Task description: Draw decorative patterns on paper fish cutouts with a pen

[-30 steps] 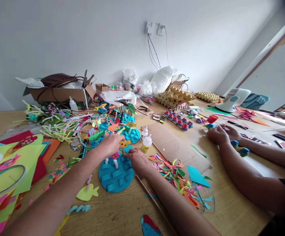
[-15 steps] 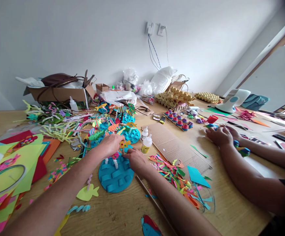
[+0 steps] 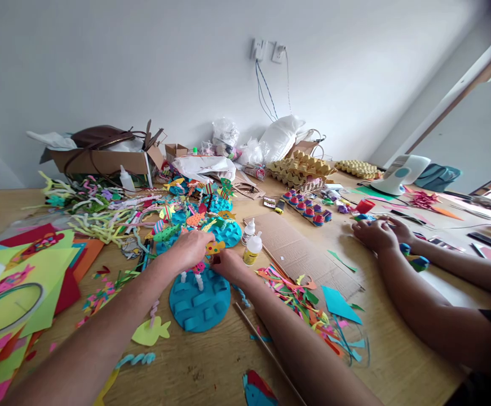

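Far left there's an open brown cardboard box with a dark brown leather bag kinda slumped in the top. Far middle, a puffy white plastic bag sits up against the pale wall, under two white wall outlets with thin cables hanging down. Right of that: stacked tan egg trays, then a rounded white plastic device and a teal fabric bag, far right.

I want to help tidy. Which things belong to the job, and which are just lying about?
Probably in use:
spotted yellow-orange cutout between left hand and right hand
round blue base below

Probably just lying about:
brown bag
teal bag
white bags
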Demonstrator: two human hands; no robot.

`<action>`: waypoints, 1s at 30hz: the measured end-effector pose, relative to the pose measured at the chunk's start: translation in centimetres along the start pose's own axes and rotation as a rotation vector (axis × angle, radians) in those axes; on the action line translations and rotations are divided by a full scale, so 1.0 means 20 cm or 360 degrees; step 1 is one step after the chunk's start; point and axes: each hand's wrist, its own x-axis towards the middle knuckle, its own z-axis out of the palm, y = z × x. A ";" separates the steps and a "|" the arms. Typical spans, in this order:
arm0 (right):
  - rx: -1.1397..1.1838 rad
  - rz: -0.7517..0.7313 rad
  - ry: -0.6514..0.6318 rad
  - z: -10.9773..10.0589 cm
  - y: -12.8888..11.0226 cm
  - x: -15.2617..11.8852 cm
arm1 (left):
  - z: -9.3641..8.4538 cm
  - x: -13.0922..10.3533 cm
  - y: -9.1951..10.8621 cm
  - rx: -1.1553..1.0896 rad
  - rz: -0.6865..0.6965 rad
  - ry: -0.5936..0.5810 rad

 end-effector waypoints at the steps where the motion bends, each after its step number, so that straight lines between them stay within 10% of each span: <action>1: -0.0008 -0.0015 0.0000 0.00 0.00 0.00 | 0.00 0.00 0.00 0.0002 0.0002 -0.0002; 30: -0.0109 -0.0020 -0.0029 0.00 -0.04 0.00 | -0.03 -0.03 0.02 -0.0061 0.0008 -0.0076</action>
